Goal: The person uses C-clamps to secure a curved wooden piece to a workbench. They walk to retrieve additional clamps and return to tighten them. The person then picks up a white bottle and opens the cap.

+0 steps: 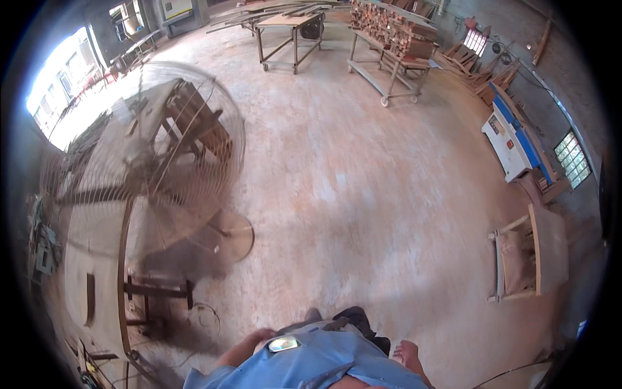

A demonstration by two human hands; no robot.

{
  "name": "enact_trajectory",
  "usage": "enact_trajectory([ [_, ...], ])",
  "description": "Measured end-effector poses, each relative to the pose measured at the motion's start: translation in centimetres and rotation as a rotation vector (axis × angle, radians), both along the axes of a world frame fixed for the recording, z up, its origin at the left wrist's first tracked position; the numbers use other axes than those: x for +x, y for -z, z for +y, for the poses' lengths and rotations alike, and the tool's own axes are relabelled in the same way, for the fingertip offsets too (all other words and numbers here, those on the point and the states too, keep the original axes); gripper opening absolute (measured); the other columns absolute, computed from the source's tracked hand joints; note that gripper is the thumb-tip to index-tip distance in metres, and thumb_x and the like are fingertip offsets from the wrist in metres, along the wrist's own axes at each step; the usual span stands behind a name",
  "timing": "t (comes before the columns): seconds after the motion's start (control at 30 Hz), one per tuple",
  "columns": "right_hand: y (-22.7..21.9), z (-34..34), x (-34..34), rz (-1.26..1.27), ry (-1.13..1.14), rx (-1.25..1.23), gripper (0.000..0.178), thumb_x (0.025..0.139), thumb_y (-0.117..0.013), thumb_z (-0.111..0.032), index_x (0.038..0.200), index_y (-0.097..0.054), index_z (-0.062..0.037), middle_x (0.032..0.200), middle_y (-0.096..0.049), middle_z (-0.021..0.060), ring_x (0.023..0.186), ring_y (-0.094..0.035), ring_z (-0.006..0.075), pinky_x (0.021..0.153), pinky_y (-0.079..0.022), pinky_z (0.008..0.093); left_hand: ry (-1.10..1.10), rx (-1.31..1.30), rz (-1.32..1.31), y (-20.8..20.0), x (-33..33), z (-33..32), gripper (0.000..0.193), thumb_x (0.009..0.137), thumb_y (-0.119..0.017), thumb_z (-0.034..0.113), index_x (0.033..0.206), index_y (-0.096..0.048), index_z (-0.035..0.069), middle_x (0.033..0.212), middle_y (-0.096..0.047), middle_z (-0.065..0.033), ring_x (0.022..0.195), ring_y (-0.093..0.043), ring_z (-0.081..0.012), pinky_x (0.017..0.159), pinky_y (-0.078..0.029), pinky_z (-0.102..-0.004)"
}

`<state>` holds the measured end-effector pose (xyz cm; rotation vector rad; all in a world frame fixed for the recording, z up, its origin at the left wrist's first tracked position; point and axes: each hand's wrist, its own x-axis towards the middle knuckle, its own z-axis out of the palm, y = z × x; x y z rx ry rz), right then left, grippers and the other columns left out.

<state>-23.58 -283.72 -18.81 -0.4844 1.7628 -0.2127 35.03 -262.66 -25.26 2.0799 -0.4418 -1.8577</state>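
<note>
My left hand (pixel 260 334) hangs at my left side, beside my blue shirt (pixel 324 355); its fingers are mostly hidden. On the other side, my right hand (pixel 407 352) hangs low with loosely bent fingers, and I see nothing in it. Neither hand touches a workpiece. A small shiny flat thing (pixel 284 344) shows at the front of the shirt; I cannot make out its kind. Below are my dark shoes (pixel 355 319) on the floor (pixel 337 194). Nearest on the left is a large round fan (pixel 146 162) with a wire guard, slightly blurred.
Beside the fan is a wooden worktable (pixel 97 272). A wheeled trolley (pixel 389 74) bears stacked wood pieces (pixel 402 35). A wood-topped table (pixel 289 21) stands far ahead. On the right are a blue-and-white machine (pixel 512 139) and a small wooden stand (pixel 547 253).
</note>
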Motion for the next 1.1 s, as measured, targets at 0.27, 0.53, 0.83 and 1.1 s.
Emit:
enact_trajectory([
  [0.27, 6.5, -28.2, 10.4, -0.095, 0.220, 0.127, 0.015, 0.090, -0.049, -0.015, 0.092, -0.056, -0.0027, 0.083, -0.061, 0.0182, 0.064, -0.061, 0.0343, 0.050, -0.048, 0.0481, -0.159, -0.278, -0.167, -7.3, 17.2, -36.5, 0.075, 0.088, -0.061, 0.046, 0.140, -0.042, -0.005, 0.118, -0.063, -0.0210, 0.102, -0.063, -0.0258, 0.086, -0.051, -0.0366],
  [0.53, -2.3, -75.2, 40.4, 0.015, -0.291, -0.344, 0.018, 0.088, -0.052, -0.014, 0.085, -0.063, 0.0000, 0.062, -0.056, 0.0085, 0.050, -0.055, 0.0201, 0.046, -0.045, 0.0356, -0.017, -0.054, -0.334, -3.2, 19.7, -51.2, 0.081, 0.088, -0.055, 0.051, 0.138, -0.039, -0.012, 0.129, -0.051, -0.0314, 0.120, -0.051, -0.0376, 0.100, -0.041, -0.0401],
  [0.83, -5.5, -106.1, 70.6, -0.093, -0.622, -0.487, 0.018, 0.093, -0.051, -0.020, 0.085, -0.058, -0.0062, 0.071, -0.059, 0.0067, 0.063, -0.060, 0.0197, 0.060, -0.053, 0.0340, -0.230, 0.143, -0.198, -4.6, 38.6, -72.6, 0.072, 0.088, -0.055, 0.045, 0.134, -0.046, -0.009, 0.114, -0.061, -0.0263, 0.099, -0.063, -0.0339, 0.082, -0.051, -0.0379],
  [1.1, -2.0, -112.2, 83.8, 0.091, -0.370, -0.047, 0.025, 0.089, -0.056, -0.020, 0.105, -0.058, -0.0001, 0.086, -0.063, 0.0185, 0.066, -0.064, 0.0308, 0.056, -0.056, 0.0443, -0.699, -0.164, -0.274, -5.1, 68.5, -95.7, 0.053, 0.088, -0.057, 0.030, 0.128, -0.055, -0.006, 0.087, -0.067, -0.0149, 0.070, -0.065, -0.0200, 0.064, -0.053, -0.0324],
])
